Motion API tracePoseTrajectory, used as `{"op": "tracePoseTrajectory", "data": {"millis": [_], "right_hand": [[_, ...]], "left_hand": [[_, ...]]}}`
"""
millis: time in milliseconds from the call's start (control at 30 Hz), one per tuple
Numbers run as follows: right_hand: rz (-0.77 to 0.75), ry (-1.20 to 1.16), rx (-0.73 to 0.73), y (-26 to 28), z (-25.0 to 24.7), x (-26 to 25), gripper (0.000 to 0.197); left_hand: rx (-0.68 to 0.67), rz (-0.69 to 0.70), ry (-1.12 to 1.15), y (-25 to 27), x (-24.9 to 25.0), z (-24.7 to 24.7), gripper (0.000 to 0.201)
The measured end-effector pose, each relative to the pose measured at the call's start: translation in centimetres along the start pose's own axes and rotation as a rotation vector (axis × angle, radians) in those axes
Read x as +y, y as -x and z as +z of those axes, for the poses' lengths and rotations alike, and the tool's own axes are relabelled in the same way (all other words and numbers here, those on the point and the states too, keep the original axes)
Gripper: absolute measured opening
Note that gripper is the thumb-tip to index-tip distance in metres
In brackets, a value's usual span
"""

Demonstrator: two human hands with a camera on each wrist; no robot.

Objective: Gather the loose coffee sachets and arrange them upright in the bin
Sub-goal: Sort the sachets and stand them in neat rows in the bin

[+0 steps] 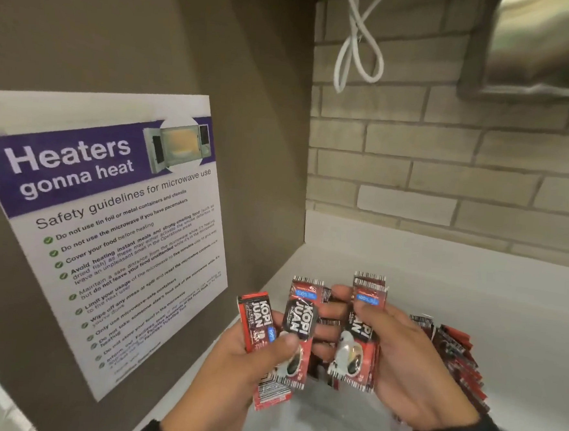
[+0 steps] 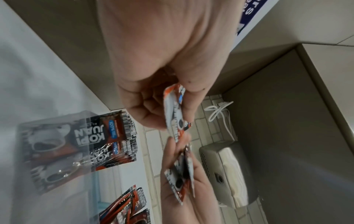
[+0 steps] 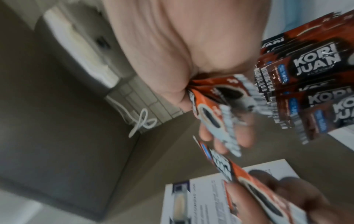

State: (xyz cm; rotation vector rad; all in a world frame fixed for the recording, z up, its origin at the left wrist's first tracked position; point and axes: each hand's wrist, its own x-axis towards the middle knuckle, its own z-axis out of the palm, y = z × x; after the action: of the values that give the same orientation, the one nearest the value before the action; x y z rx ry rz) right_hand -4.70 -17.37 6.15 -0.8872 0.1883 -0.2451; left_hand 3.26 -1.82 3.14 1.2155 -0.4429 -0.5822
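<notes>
Bare counter behind; brown panel left, sachet row right

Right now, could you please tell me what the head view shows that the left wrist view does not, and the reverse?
Only the head view shows the microwave safety poster in full, with its readable text, and both hands from above.

Only the left wrist view shows the clear bin with sachets lying inside, and the steel dispenser's front.

Both show the left hand and right hand gripping coffee sachets, the white cable and the brick wall.
</notes>
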Motion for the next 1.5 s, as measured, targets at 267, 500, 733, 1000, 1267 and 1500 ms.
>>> {"op": "tracePoseTrajectory", "data": {"millis": [267,500,733,1000,1267,1500], "right_hand": [[0.011,-0.08,0.019,-0.2,-0.9,0.6,0.054],[0.022,-0.049,-0.067,0.5,-0.5,0.7,0.035],[0.069,-0.118,0.001,0.1,-1.2,0.1,0.008],[0.239,-0.241,-0.133,0.9,-0.5,0.4,0.014],[-0.062,0.068,0.014,0.7,-0.4,1.3,0.018],[-0.137,-0.004,0.076,0.9,0.0,1.6,0.009]], "left_hand": [[0.009,0.11,-0.03,0.5,0.4,2.5,0.03],[0.001,0.137,0.033,0.8,0.9,4.9,0.043],[0.021,0.357,-0.106,0.9,1.9,3.8,0.011],[-0.136,0.548,-0.464,1.6,0.5,2.3,0.015],[-0.119,0.65,-0.445,1.6,-1.4,1.5,0.033],[0.103,0.314,0.105,1.8,-2.4,3.3,0.075]]}}
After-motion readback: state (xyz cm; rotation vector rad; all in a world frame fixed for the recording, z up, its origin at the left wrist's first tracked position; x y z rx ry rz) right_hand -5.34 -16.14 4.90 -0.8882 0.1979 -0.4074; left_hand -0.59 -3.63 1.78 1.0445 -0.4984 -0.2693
